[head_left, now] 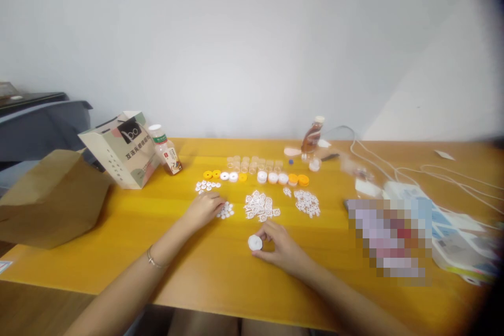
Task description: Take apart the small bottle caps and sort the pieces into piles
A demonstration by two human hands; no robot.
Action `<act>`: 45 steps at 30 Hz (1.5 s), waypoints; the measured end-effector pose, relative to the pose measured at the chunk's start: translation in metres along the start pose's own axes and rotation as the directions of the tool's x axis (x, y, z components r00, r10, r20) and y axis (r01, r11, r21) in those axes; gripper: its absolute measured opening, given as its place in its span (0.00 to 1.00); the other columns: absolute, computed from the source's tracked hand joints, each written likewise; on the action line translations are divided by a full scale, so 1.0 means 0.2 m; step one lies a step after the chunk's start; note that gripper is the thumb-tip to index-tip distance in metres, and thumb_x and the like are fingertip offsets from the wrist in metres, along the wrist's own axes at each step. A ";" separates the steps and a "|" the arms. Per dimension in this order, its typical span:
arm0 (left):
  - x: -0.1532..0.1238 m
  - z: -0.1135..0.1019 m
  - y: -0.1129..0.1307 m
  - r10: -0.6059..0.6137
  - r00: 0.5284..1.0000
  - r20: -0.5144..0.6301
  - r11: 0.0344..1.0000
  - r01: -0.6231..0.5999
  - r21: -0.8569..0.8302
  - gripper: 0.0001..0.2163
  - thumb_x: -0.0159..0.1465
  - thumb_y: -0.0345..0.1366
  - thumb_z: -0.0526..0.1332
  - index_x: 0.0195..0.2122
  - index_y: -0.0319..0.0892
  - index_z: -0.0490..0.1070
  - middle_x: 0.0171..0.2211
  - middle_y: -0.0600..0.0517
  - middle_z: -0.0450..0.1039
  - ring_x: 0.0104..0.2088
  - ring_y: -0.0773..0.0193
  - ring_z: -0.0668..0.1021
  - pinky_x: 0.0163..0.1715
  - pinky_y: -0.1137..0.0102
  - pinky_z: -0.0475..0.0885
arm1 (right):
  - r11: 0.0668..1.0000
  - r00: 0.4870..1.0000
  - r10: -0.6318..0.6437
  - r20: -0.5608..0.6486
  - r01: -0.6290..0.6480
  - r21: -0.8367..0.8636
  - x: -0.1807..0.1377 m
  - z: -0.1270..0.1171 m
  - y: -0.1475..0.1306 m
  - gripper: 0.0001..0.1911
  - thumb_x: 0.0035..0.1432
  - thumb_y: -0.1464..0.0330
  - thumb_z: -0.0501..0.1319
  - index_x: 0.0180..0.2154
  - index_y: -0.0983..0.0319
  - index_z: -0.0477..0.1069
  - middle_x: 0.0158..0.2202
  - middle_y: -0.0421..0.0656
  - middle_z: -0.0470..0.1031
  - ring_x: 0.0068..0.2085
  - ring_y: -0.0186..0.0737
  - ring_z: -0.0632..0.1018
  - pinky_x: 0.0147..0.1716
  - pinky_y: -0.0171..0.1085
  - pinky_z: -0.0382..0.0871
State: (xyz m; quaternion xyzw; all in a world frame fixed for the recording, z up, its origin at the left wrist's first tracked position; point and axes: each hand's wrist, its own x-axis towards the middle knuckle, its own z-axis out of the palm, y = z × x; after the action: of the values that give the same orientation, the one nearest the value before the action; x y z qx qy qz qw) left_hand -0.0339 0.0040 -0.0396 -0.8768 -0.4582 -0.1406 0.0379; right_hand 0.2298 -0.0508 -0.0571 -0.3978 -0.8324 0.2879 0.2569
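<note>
A round white plastic piece [255, 242] is pinched between the thumb and fingers of my right hand [279, 245], near the front of the table. My left hand [203, 210] reaches down beside a cluster of small white discs [226, 211]. Its fingertips are together at the edge of that cluster, and whether they hold a disc is hidden. Just behind it lie several small white pieces [207, 186]. Flat white openwork pieces form one pile [260, 206] in the middle and another pile [307, 203] to the right.
White caps [272, 178], yellow rings [211, 174] and clear cups [255, 163] stand in rows behind. A paper gift bag [122, 152], juice bottle [167, 152] and brown bag [55, 199] are left. A dark bottle [312, 135], cables [374, 160] and a plastic box [441, 231] are right.
</note>
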 end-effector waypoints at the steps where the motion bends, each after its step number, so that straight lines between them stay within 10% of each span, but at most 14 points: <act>1: 0.00 0.00 0.00 0.004 1.000 0.004 1.000 -0.004 -0.006 0.09 0.65 0.33 0.52 0.32 0.40 0.72 0.28 0.50 0.70 0.30 0.64 0.73 0.31 0.72 0.64 | 1.000 1.000 0.004 0.001 -0.004 -0.001 0.00 0.00 0.00 0.11 0.46 0.66 0.66 0.30 0.60 0.66 0.32 0.40 0.68 0.35 0.39 0.70 0.36 0.37 0.61; 17: -0.01 -0.02 0.46 0.271 0.961 0.051 0.933 -0.249 -0.260 0.05 0.62 0.36 0.58 0.36 0.44 0.71 0.30 0.53 0.71 0.33 0.65 0.73 0.34 0.71 0.64 | 0.999 0.999 -0.033 -0.019 0.033 -0.021 0.01 0.01 0.02 0.11 0.46 0.67 0.66 0.29 0.60 0.64 0.29 0.39 0.67 0.33 0.38 0.69 0.33 0.36 0.62; 45: 0.00 0.05 0.41 0.340 0.912 -0.229 0.930 -0.363 -0.065 0.09 0.65 0.35 0.52 0.32 0.42 0.70 0.28 0.53 0.71 0.31 0.67 0.71 0.35 0.68 0.56 | 1.000 1.000 0.013 0.001 -0.013 0.015 0.01 0.00 0.02 0.11 0.45 0.67 0.67 0.28 0.60 0.65 0.29 0.39 0.68 0.32 0.37 0.69 0.32 0.36 0.62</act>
State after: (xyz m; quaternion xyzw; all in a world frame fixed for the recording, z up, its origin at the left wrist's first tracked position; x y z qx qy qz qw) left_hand 0.0348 -0.0425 -0.0439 -0.9255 -0.2780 -0.2488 0.0649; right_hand 0.2294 -0.0469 -0.0588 -0.4010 -0.8278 0.2958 0.2576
